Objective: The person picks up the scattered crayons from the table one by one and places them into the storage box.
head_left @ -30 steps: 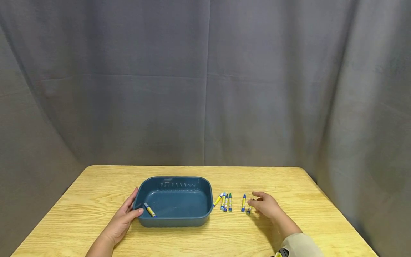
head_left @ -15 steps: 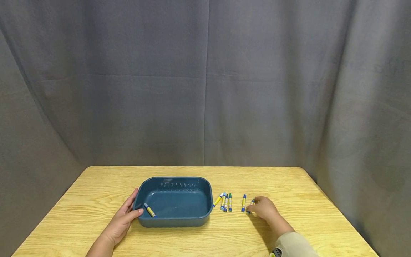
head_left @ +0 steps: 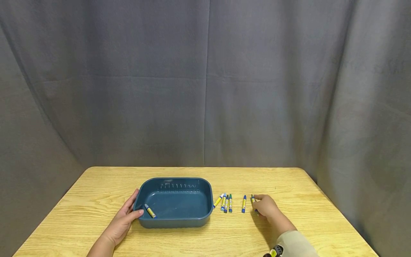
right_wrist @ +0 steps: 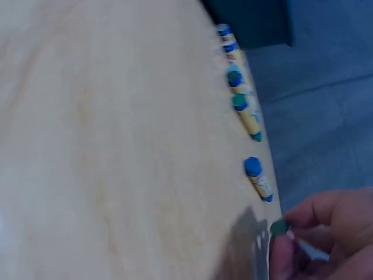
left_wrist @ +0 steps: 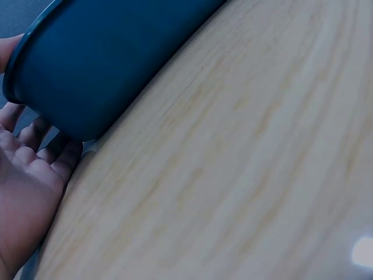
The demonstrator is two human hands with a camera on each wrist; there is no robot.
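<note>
My left hand (head_left: 123, 218) holds the dark blue plastic basin (head_left: 174, 223) by its left side, thumb over the rim and fingers along the outer wall. A single crayon (head_left: 150, 211) with a yellow wrapper lies inside, near the basin's left wall. On the right, my right hand (head_left: 265, 207) pinches a yellow-wrapped crayon (head_left: 253, 200) between thumb and fingers; its dark green end (right_wrist: 280, 227) shows in the right wrist view. Just left of that hand lies a blue crayon (head_left: 244, 204), pointing away from me.
Between the basin and the blue crayon, several more crayons lie close together, among them a green one (head_left: 230, 203) and a slanted white-tipped one (head_left: 218, 200). All are on the wood-grain table (head_left: 179, 242). A grey curtain (head_left: 205, 107) hangs behind and at both sides.
My right hand has closed its fingers on the rightmost crayon and turned it, so its far tip now leans left instead of right. The left hand and basin have stayed put.
</note>
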